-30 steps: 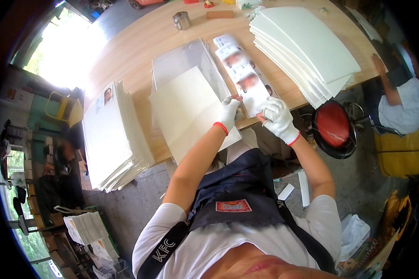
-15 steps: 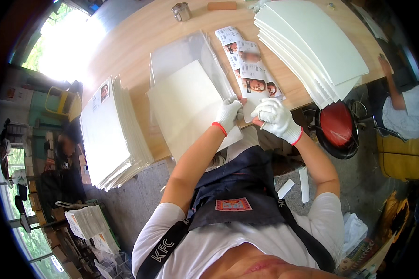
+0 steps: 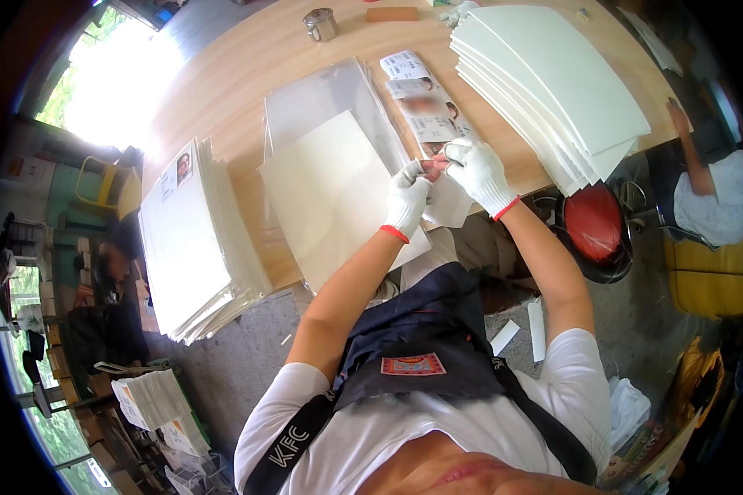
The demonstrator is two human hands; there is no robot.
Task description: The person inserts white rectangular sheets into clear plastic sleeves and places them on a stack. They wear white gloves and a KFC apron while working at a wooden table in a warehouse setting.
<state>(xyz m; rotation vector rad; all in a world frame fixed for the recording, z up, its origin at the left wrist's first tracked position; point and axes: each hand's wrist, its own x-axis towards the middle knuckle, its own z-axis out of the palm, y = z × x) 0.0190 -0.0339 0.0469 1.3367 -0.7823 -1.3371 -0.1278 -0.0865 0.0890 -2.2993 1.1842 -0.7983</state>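
Observation:
My left hand (image 3: 407, 198), in a white glove with bare fingertips, rests over the right edge of a cream sheet (image 3: 326, 186). Its fingers are pinched together, and what they hold is hidden. Just to the right, my right hand (image 3: 480, 176), gloved alike, has its fingers closed on the near part of a long label strip (image 3: 431, 125) printed with small portraits. The fingertips of both hands meet there. Below them, blank white paper (image 3: 449, 205) hangs at the table edge. Under the cream sheet lie clear plastic sleeves (image 3: 326, 95).
On the left stands a stack of sleeved white sheets (image 3: 194, 239), the top one labelled. Fanned white boards (image 3: 553, 82) lie on the right. A metal cup (image 3: 320, 25) and a brown block (image 3: 392, 14) are at the far edge. A red stool (image 3: 593, 221) and another person (image 3: 718, 194) are at right.
My right hand has moved left and away from me onto the label strip, and its fingertips now meet the left hand's. The strip has shifted and bunched, with blank paper showing below the hands.

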